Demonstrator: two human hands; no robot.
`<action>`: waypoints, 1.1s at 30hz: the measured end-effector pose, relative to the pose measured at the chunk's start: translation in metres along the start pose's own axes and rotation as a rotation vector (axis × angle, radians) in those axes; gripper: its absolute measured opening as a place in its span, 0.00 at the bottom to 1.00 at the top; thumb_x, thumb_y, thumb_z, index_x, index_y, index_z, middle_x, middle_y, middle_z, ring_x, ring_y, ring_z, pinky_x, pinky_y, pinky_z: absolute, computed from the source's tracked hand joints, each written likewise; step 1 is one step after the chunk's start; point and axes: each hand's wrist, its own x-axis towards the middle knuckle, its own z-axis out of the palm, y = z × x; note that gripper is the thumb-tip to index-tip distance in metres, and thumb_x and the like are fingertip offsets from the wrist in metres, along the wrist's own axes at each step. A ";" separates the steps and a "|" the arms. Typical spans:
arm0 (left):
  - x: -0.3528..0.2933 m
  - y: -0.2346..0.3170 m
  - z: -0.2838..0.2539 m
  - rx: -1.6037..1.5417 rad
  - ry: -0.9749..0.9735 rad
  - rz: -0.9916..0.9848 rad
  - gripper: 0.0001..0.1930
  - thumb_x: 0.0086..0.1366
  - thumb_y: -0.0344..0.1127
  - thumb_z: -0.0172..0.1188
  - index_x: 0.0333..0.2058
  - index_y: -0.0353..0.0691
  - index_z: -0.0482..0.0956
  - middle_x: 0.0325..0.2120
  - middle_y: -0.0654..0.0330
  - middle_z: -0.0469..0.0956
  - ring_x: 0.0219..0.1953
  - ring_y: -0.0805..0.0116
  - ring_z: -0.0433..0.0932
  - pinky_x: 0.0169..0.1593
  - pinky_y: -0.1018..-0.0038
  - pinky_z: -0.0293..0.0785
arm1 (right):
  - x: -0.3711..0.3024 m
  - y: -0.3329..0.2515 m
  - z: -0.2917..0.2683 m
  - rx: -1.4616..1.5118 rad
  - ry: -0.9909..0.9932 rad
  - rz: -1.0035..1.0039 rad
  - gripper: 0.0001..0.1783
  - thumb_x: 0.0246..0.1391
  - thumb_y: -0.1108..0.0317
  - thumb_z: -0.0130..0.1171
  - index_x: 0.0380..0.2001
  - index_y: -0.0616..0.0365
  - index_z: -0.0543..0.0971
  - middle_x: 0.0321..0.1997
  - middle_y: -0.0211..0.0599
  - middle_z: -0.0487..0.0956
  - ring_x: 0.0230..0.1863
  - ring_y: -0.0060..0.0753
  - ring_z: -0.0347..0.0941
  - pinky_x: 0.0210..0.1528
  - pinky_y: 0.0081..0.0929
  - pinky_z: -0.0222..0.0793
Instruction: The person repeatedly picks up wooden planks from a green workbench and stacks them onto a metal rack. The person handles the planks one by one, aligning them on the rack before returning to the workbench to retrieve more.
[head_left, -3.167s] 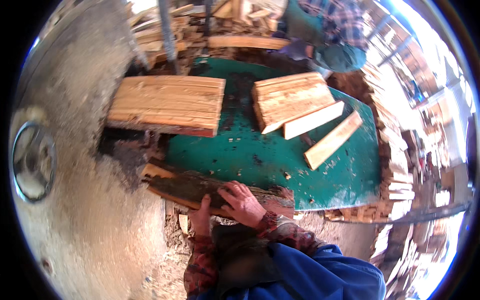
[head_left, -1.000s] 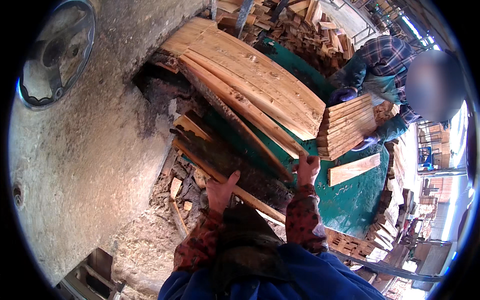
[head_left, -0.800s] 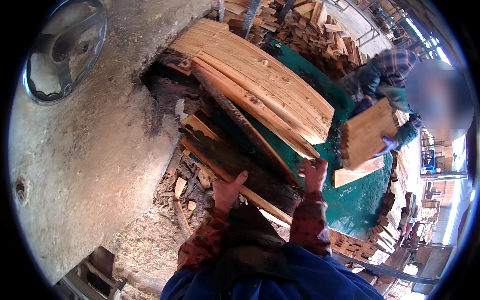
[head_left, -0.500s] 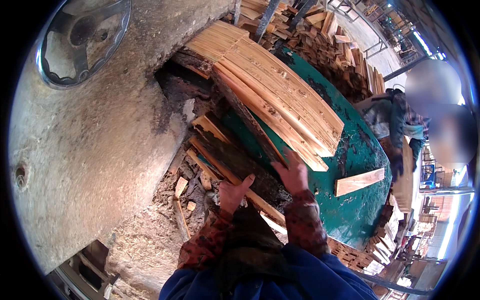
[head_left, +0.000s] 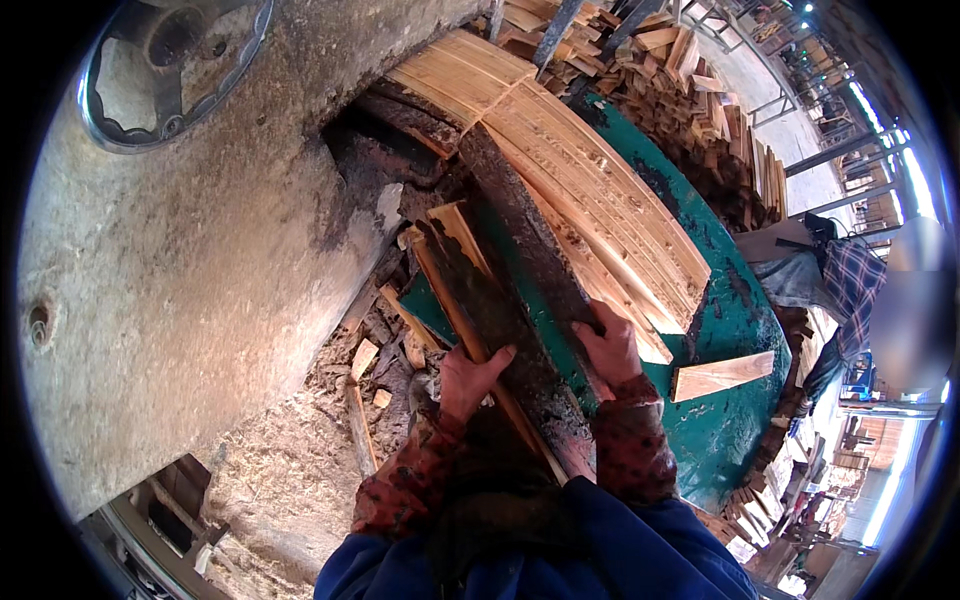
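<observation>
bark slab (head_left: 520, 290) long axis near-left to far | left hand (head_left: 468, 380), right hand (head_left: 608, 348) both grasping it

We saw a green table (head_left: 730, 330), pale yellow striped boards (head_left: 600, 190), a dark brown bark slab (head_left: 520, 290), red patterned sleeves (head_left: 630, 450), a blue jacket (head_left: 600, 555), and a co-worker's blue plaid shirt (head_left: 850, 290).
</observation>
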 end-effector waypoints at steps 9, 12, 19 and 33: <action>-0.020 0.025 0.001 -0.035 0.086 -0.062 0.21 0.52 0.40 0.70 0.38 0.29 0.80 0.33 0.55 0.83 0.35 0.68 0.81 0.42 0.71 0.76 | -0.007 0.030 -0.018 0.247 -0.277 0.120 0.26 0.49 0.61 0.66 0.49 0.66 0.76 0.38 0.35 0.80 0.39 0.26 0.74 0.45 0.26 0.70; -0.032 0.011 -0.002 -0.027 0.108 -0.122 0.20 0.52 0.39 0.70 0.38 0.29 0.80 0.34 0.56 0.83 0.36 0.70 0.81 0.42 0.72 0.76 | -0.006 0.040 0.001 0.206 -0.405 0.132 0.30 0.52 0.52 0.64 0.49 0.68 0.75 0.40 0.45 0.80 0.44 0.30 0.75 0.48 0.28 0.69; -0.041 0.013 0.000 -0.174 0.144 -0.159 0.19 0.52 0.37 0.69 0.38 0.29 0.81 0.34 0.57 0.83 0.36 0.73 0.80 0.42 0.74 0.76 | -0.007 0.039 0.029 -0.180 -0.376 -0.297 0.36 0.52 0.45 0.61 0.48 0.71 0.74 0.47 0.55 0.70 0.50 0.57 0.68 0.53 0.39 0.66; -0.016 0.034 -0.007 -0.210 0.188 -0.116 0.18 0.54 0.37 0.69 0.38 0.29 0.82 0.33 0.57 0.83 0.36 0.71 0.79 0.43 0.74 0.75 | 0.017 0.004 0.042 -0.305 -0.346 -0.389 0.42 0.49 0.48 0.64 0.57 0.72 0.66 0.55 0.54 0.66 0.57 0.54 0.63 0.60 0.39 0.61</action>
